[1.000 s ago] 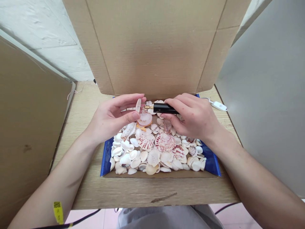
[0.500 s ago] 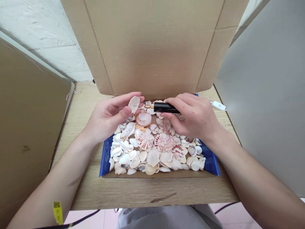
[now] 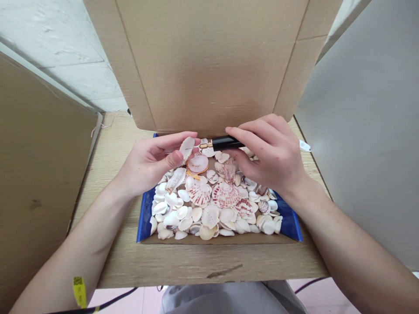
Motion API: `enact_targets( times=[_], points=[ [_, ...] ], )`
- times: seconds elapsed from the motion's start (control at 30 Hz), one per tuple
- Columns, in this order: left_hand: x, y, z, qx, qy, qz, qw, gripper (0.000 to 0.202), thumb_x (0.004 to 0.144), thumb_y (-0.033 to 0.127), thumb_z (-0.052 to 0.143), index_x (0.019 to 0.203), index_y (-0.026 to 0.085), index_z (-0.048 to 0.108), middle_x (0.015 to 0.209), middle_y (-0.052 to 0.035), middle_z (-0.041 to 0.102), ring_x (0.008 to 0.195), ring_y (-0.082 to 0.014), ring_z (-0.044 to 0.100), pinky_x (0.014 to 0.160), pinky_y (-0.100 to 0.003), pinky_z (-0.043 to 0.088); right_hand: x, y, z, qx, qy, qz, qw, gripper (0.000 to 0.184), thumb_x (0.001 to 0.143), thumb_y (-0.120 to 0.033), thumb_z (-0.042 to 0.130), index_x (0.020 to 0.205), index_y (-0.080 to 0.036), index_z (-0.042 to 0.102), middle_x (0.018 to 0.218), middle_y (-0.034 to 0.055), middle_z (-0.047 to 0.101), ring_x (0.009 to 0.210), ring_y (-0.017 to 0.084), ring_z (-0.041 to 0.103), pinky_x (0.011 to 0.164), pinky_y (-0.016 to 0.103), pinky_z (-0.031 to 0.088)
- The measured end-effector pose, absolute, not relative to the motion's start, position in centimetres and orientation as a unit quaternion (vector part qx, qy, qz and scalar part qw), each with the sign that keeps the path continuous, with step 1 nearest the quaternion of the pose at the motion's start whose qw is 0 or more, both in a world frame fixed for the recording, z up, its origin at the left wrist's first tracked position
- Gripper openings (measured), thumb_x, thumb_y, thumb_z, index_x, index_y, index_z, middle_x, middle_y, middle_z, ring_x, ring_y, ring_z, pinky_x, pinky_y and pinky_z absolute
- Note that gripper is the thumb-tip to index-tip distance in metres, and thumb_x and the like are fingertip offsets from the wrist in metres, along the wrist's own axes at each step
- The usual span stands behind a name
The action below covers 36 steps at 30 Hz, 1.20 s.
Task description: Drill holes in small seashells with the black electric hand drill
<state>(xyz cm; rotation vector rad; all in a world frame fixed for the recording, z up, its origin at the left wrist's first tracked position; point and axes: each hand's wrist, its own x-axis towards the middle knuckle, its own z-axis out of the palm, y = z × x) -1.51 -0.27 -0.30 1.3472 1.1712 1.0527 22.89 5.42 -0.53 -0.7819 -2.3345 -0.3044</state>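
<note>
Between thumb and fingers, my left hand holds a white seashell up on edge over the back left of an open box. My right hand grips a black pen-shaped hand drill with a brass chuck and a thin bit. The bit points left, and its tip meets the shell's face; how deep it sits I cannot tell. Below lie many loose shells, mostly white, with red-striped scallop shells in the middle. A pale shell with an orange rim, dotted with small holes, lies under my left fingers.
The box's cardboard lid stands upright at the back; its blue side walls flank the shells. A small white switch is on the wooden table at right. Panels rise left and right. A yellow tag hangs by my left forearm.
The shell has turned more edge-on and shifted slightly right and down. My right hand has risen a little, its fingers straighter along the drill. The white switch has slid slightly right.
</note>
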Motion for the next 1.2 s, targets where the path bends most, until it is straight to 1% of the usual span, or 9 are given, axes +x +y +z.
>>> enact_targets(
  times=[0.1,0.27,0.33,0.43,0.53,0.67,0.83,1.0,1.2],
  points=[
    [-1.52,-0.32,-0.09,0.572,0.483,0.419,0.514,0.04,0.081,0.04,0.072,0.118,0.026,0.07,0.12,-0.0069,0.071,0.111,-0.0283,0.066,0.096,-0.038,0.054,22.96,5.42,-0.36,-0.294,-0.877,-0.131,0.357,0.022,0.091,-0.023,0.054,0.111,-0.025,0.064,0.103,0.0076,0.069,0.091,0.022,0.061,0.077,0.039,0.047],
    [-1.71,-0.23,0.05,0.608,0.464,0.392,0.511,0.034,0.084,0.041,0.068,0.115,0.029,0.071,0.115,-0.0049,0.073,0.102,-0.026,0.07,0.086,-0.034,0.057,23.0,5.43,-0.15,-0.251,-0.865,-0.136,0.413,0.023,0.088,-0.014,0.056,0.108,-0.023,0.062,0.097,0.0049,0.069,0.092,0.02,0.061,0.082,0.036,0.049],
    [-1.74,-0.22,0.04,0.603,0.471,0.39,0.513,0.034,0.083,0.042,0.069,0.114,0.03,0.072,0.115,-0.0044,0.073,0.102,-0.026,0.07,0.086,-0.034,0.057,22.99,5.43,-0.18,-0.259,-0.872,-0.128,0.395,0.019,0.088,-0.017,0.058,0.106,-0.021,0.061,0.098,0.0047,0.07,0.096,0.02,0.06,0.083,0.036,0.049],
    [-1.67,-0.27,0.0,0.584,0.486,0.399,0.513,0.037,0.081,0.042,0.07,0.115,0.028,0.071,0.116,-0.0046,0.073,0.104,-0.0274,0.069,0.089,-0.036,0.057,22.94,5.41,-0.28,-0.31,-0.887,-0.09,0.33,0.015,0.092,-0.03,0.053,0.103,-0.022,0.061,0.1,0.0058,0.069,0.096,0.022,0.059,0.078,0.037,0.046],
    [-1.59,-0.34,-0.08,0.572,0.489,0.41,0.515,0.036,0.083,0.039,0.069,0.117,0.028,0.07,0.118,-0.0044,0.072,0.107,-0.0272,0.068,0.091,-0.035,0.056,22.88,5.34,-0.39,-0.347,-0.896,-0.057,0.27,0.027,0.095,-0.042,0.046,0.099,-0.021,0.061,0.093,0.0064,0.069,0.083,0.021,0.059,0.067,0.035,0.042],
    [-1.63,-0.32,-0.27,0.561,0.483,0.422,0.524,0.034,0.086,0.035,0.067,0.118,0.026,0.069,0.121,-0.0047,0.071,0.111,-0.025,0.067,0.092,-0.032,0.055,22.95,5.21,-0.52,-0.347,-0.909,-0.053,0.227,0.035,0.096,-0.044,0.04,0.095,-0.017,0.062,0.081,0.0049,0.067,0.072,0.018,0.057,0.058,0.031,0.036],
    [-1.79,-0.23,-0.63,0.564,0.46,0.436,0.529,0.034,0.087,0.033,0.065,0.12,0.025,0.068,0.122,-0.0056,0.07,0.11,-0.0229,0.067,0.092,-0.03,0.055,23.01,5.34,-0.52,-0.321,-0.913,-0.076,0.241,0.034,0.095,-0.045,0.047,0.11,-0.017,0.06,0.088,0.0051,0.068,0.077,0.018,0.058,0.062,0.03,0.038],
    [-1.57,-0.29,-0.36,0.561,0.486,0.424,0.519,0.033,0.085,0.035,0.068,0.117,0.025,0.07,0.119,-0.0048,0.072,0.108,-0.0244,0.067,0.091,-0.032,0.055,22.91,5.48,-0.27,-0.318,-0.898,-0.108,0.286,0.018,0.095,-0.034,0.049,0.099,-0.02,0.06,0.096,0.0063,0.069,0.082,0.019,0.058,0.068,0.032,0.041],
    [-1.31,-0.19,0.09,0.576,0.476,0.416,0.518,0.033,0.084,0.032,0.07,0.116,0.025,0.07,0.118,-0.0036,0.072,0.105,-0.0233,0.069,0.087,-0.03,0.057,22.98,5.46,-0.36,-0.308,-0.885,-0.138,0.322,0.013,0.093,-0.029,0.053,0.104,-0.023,0.059,0.099,0.0064,0.067,0.088,0.02,0.059,0.073,0.035,0.043]
  ],
)
